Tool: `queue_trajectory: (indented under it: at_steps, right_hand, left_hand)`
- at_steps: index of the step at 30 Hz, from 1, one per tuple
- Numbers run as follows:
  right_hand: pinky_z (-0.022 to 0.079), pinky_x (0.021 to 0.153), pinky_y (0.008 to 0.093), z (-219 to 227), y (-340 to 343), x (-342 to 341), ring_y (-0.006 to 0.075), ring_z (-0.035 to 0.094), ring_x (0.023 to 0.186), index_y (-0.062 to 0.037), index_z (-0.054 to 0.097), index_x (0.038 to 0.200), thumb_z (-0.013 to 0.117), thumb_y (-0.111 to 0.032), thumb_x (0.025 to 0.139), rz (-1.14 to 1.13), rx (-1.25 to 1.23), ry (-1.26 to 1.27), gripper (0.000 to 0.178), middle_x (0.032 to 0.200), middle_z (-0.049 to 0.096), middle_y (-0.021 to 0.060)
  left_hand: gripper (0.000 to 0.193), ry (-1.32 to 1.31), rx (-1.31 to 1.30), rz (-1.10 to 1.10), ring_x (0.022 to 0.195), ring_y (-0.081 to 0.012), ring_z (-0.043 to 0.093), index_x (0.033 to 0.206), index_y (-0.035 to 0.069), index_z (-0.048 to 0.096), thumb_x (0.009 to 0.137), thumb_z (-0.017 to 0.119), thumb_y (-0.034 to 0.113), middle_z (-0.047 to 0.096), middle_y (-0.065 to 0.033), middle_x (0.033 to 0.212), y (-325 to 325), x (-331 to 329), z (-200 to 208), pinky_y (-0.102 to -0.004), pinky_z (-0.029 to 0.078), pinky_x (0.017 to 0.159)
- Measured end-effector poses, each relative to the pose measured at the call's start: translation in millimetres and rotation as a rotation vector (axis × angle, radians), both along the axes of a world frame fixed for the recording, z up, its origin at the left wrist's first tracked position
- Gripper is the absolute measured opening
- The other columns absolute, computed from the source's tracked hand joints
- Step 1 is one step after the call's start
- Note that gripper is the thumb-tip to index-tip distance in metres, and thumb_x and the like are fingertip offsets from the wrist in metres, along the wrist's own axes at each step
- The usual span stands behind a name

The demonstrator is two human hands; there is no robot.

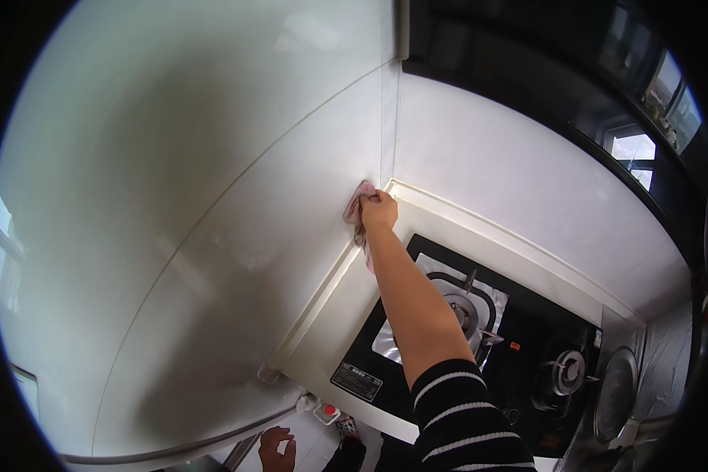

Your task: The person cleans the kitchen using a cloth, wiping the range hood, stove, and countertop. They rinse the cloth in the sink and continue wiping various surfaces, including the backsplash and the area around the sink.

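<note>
My right hand (381, 211) is closed on a crumpled pink and grey cleaning cloth (355, 203) and presses it to the glossy white wall tile (315, 173), close to the corner above the counter. Part of the cloth hangs below the fingers, and the forearm in its black-and-white striped sleeve reaches across the gas stove (527, 362). Low in the picture, my left hand (275, 451) hangs beside the counter's front end, its fingers loosely bent and apart, holding nothing. The cloth touches the wall just above the raised counter edge (322, 293).
Two burners sit on the black stove: a large burner (462, 313) partly behind my arm and a smaller burner (568, 371) at the right. A round metal lid (615, 393) leans at the far right. Dark glossy cabinets (527, 86) overhang the back wall.
</note>
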State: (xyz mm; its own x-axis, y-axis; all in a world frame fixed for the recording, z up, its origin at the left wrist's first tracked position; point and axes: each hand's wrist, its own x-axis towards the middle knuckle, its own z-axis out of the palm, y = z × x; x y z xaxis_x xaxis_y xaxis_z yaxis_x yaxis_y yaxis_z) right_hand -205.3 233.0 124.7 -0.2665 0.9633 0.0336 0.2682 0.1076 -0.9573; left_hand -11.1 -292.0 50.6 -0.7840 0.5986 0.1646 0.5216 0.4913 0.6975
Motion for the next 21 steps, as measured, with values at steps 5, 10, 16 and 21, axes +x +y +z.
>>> queue_trajectory:
  at_steps: [5,10,16,21]
  right_hand:
    - [0.049,0.086,0.0334,60.2,31.0,-10.0,0.0216,0.062,0.093,0.0005,0.062,0.117,0.065,-0.015,0.089,-0.057,-0.011,0.811,0.033,0.103,0.067,0.0126]
    - [0.047,0.088,0.0343,38.2,98.8,-42.2,0.0225,0.06,0.099,-0.0067,0.047,0.136,0.053,-0.009,0.094,0.119,0.014,0.616,0.043,0.112,0.063,0.0135]
    - [0.046,0.092,0.0366,-83.5,-11.4,-43.1,0.0306,0.059,0.105,0.0014,0.043,0.138,0.052,-0.001,0.09,-0.077,0.116,0.697,0.049,0.121,0.058,0.0212]
    - [0.047,0.058,0.027,-126.7,-247.0,15.2,0.016,0.057,0.064,-0.0034,0.051,0.131,0.054,-0.003,0.091,0.215,0.035,0.902,0.041,0.098,0.056,0.0064]
  left_hand:
    - [0.013,-0.053,0.002,0.038,0.105,-0.033,0.061,0.097,0.005,0.066,0.084,0.068,0.005,0.065,-0.0155,0.11,21.4,-4.8,17.6,-0.041,0.048,0.091]
    - [0.013,-0.047,-0.031,0.059,0.102,-0.0309,0.062,0.094,0.005,0.065,0.082,0.068,0.002,0.067,-0.0148,0.107,11.1,5.2,10.8,-0.0402,0.048,0.09]
    - [0.014,-0.167,-0.013,0.107,0.101,-0.0267,0.062,0.093,0.005,0.065,0.08,0.068,0.002,0.067,-0.0117,0.103,-15.6,26.8,-6.6,-0.0381,0.049,0.089]
    - [0.014,-0.191,-0.002,0.063,0.1,-0.0289,0.063,0.09,0.006,0.066,0.078,0.07,0.004,0.068,-0.0118,0.101,-14.5,22.2,7.3,-0.0388,0.048,0.09]
